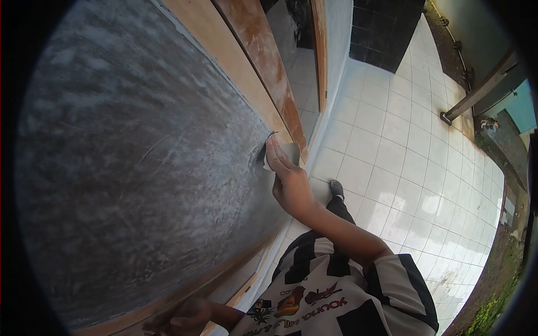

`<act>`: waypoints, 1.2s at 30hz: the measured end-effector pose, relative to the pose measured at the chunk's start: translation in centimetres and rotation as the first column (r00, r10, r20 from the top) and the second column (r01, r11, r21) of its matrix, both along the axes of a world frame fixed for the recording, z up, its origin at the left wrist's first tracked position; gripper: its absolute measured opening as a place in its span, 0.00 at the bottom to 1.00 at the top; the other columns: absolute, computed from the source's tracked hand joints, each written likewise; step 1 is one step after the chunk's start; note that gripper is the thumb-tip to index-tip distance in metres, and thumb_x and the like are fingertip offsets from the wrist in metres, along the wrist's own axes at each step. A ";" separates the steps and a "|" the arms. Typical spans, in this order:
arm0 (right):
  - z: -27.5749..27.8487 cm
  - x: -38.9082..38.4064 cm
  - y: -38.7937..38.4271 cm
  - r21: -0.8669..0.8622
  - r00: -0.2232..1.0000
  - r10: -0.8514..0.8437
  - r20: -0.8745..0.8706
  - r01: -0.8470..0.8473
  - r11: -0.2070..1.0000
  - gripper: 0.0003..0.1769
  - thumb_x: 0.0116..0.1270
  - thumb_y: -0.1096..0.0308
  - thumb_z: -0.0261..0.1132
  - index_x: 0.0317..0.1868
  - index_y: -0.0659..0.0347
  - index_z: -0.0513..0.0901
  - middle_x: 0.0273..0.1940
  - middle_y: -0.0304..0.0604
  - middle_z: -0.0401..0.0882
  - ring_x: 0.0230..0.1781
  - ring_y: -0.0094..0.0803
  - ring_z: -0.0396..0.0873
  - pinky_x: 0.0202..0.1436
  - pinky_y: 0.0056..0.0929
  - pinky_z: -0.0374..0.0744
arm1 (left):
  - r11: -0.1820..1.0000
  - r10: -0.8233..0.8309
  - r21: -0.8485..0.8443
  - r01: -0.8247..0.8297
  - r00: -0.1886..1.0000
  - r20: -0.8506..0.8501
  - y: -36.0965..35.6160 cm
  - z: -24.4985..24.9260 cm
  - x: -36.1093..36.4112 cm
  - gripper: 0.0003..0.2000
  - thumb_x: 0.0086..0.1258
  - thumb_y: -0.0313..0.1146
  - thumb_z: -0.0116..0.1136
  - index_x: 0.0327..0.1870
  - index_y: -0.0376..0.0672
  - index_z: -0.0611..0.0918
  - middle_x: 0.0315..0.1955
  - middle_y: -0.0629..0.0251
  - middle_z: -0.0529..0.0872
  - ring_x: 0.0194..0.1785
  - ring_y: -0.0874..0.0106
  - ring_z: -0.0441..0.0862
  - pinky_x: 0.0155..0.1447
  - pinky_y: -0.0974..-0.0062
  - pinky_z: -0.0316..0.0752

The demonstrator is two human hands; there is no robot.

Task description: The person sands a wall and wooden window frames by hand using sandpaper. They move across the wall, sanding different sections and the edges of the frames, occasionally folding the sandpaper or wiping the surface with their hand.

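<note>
Pinned flat against a dull grey panel (140, 157), dusty and streaked with pale scuffs, close to its edge beside the bare wooden frame (230, 56): a small grey sheet of sandpaper (290, 151), thin, one corner curled. Right hand (288, 182) on top, grip closed over the sheet, fingers straight and pressed down. Left hand (188, 320) low on the frame's brown edge, blurred, grip impossible to tell, perhaps just resting there. Beyond, glossy white square floor tiles (403, 157) and a black-and-white striped shirt (336, 285).
</note>
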State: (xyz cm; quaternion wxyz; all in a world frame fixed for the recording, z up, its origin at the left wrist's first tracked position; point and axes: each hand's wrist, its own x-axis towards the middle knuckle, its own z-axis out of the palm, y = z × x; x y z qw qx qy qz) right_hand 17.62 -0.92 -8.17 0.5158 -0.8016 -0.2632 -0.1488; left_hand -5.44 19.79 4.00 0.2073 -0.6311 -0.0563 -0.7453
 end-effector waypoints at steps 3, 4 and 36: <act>0.2 0.3 -0.1 0.035 0.972 -0.001 -0.233 0.010 0.999 0.50 0.49 0.93 0.54 0.78 0.70 0.55 0.76 0.69 0.58 0.76 0.56 0.60 0.71 0.44 0.77 | 0.999 0.015 0.040 -0.014 1.000 -0.024 -0.4 1.2 0.3 0.13 0.75 0.37 0.53 0.51 0.35 0.73 0.58 0.48 0.73 0.65 0.53 0.78 0.69 0.52 0.76; 0.5 -0.6 0.1 0.032 0.975 0.011 -0.223 -0.003 0.999 0.50 0.50 0.93 0.54 0.78 0.71 0.55 0.76 0.69 0.57 0.76 0.57 0.60 0.72 0.44 0.76 | 0.999 0.013 0.048 -0.012 1.000 -0.016 -0.4 1.2 0.4 0.13 0.75 0.37 0.53 0.51 0.35 0.73 0.58 0.48 0.73 0.65 0.53 0.78 0.69 0.52 0.76; 1.1 -0.1 0.2 -0.097 0.970 0.031 -0.240 -0.056 0.994 0.45 0.52 0.91 0.54 0.74 0.83 0.51 0.73 0.81 0.55 0.72 0.67 0.64 0.74 0.49 0.71 | 0.952 -0.307 -0.004 0.308 0.950 -0.061 -0.7 0.4 1.6 0.17 0.77 0.37 0.58 0.55 0.32 0.73 0.65 0.46 0.65 0.69 0.55 0.69 0.72 0.46 0.62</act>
